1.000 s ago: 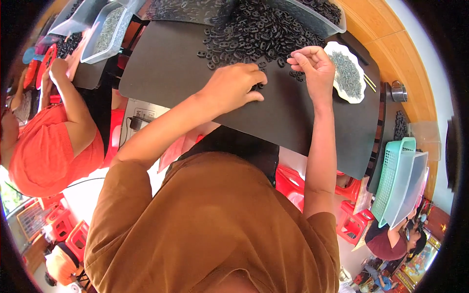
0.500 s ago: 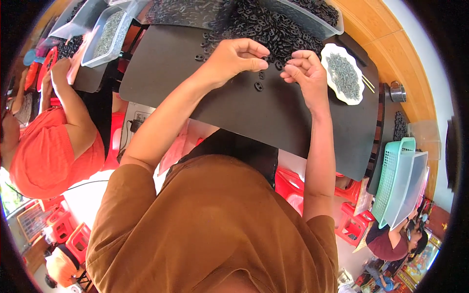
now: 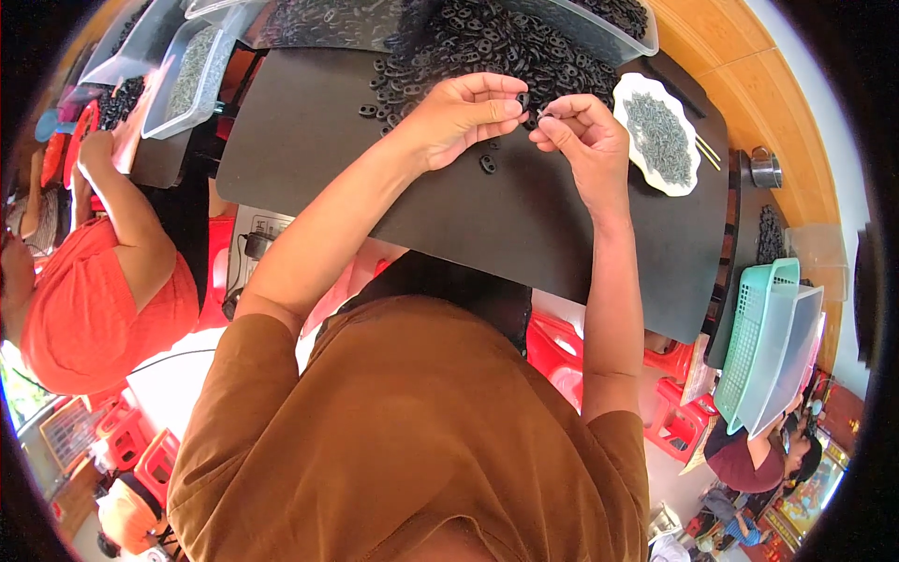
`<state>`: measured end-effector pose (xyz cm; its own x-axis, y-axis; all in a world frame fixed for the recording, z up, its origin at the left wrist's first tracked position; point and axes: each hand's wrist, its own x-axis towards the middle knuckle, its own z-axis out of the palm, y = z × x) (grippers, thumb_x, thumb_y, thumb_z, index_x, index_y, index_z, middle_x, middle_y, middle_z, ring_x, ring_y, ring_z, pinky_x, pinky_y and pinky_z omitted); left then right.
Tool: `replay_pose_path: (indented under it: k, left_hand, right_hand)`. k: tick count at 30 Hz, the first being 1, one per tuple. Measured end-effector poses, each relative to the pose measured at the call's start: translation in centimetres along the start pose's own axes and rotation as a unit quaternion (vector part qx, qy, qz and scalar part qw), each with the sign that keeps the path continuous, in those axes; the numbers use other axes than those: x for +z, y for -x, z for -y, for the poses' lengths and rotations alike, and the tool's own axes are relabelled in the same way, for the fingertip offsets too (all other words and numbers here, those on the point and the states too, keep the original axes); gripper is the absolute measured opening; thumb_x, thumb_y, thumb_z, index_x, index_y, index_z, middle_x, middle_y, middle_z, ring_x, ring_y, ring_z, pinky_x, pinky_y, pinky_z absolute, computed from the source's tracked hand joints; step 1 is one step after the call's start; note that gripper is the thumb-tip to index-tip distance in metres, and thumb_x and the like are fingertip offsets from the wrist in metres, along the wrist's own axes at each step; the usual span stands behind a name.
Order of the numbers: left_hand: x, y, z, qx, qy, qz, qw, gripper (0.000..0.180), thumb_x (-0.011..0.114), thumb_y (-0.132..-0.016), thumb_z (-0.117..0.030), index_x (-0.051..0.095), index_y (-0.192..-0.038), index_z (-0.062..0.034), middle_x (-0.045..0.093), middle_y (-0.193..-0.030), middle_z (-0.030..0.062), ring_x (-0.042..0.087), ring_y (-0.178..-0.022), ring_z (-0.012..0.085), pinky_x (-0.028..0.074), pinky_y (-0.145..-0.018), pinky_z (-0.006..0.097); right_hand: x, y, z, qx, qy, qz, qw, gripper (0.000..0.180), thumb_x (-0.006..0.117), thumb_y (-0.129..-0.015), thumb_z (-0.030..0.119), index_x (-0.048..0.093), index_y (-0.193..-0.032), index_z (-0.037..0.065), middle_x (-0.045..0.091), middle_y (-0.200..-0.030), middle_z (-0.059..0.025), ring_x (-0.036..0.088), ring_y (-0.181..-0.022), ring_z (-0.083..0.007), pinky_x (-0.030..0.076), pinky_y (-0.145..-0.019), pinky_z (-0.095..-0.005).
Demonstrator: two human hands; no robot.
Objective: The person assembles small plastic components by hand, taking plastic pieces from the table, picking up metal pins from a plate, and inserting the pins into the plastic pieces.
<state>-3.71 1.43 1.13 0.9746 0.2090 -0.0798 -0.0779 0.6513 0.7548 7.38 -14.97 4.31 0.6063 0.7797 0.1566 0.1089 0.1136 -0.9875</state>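
- Pinching a small black ring-shaped piece (image 3: 523,99) between thumb and forefinger of the left hand (image 3: 461,114), fingers curled tight around it, held just above the dark surface (image 3: 309,150).
- Meeting it from the other side with the right hand (image 3: 581,136), fingers pressed together at the tips on something thin and small, too tiny to tell what; fingertips of both hands almost touching.
- Lying loose on the surface directly below the hands, one more black piece (image 3: 488,164), apart from the rest.
- Spreading just beyond the hands, toward the far edge, a big heap of black pieces (image 3: 487,42), some spilling near the left hand's knuckles.
- Sitting to the right of the right hand, close by, a white scalloped dish (image 3: 640,94) filled with small grey pins (image 3: 661,136).
- Standing at the far left of the surface, clear plastic trays (image 3: 187,70) with more grey and black parts.
- Leaning off the right edge, a teal plastic basket (image 3: 754,337) nested in a pale one, with a small metal cup (image 3: 765,169) above it.
- Working at the left, another person in an orange-red shirt (image 3: 94,309), one hand (image 3: 94,150) raised near the trays, well apart from the wearer's own hands.
- Showing below the surface, red plastic stools (image 3: 562,347).
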Motion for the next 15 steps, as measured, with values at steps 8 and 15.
replay_pose_path:
  k: [8,15]
  left_hand:
    - [0.14,0.22,0.14,0.007,-0.032,-0.006,0.999,0.025,0.066,-0.087,-0.004,0.063,-0.112,-0.0027,0.065,-0.104,0.0052,0.063,-0.093,0.0129,0.053,-0.086,0.026]
    - [0.48,0.56,0.07,0.035,-0.074,-0.023,0.996,0.024,0.067,-0.086,-0.004,0.064,-0.110,-0.0016,0.065,-0.102,0.0059,0.063,-0.092,0.0128,0.053,-0.085,0.027]
  right_hand:
    - [0.29,0.11,0.27,0.007,0.024,0.014,1.000,0.012,0.064,-0.086,-0.001,0.058,-0.097,0.000,0.064,-0.086,-0.0058,0.067,-0.075,-0.0137,0.054,-0.066,-0.0229]
    - [0.40,0.19,0.38,0.010,0.057,0.015,0.998,0.012,0.064,-0.086,0.000,0.058,-0.096,0.001,0.064,-0.085,-0.0041,0.067,-0.075,-0.0131,0.054,-0.065,-0.0224]
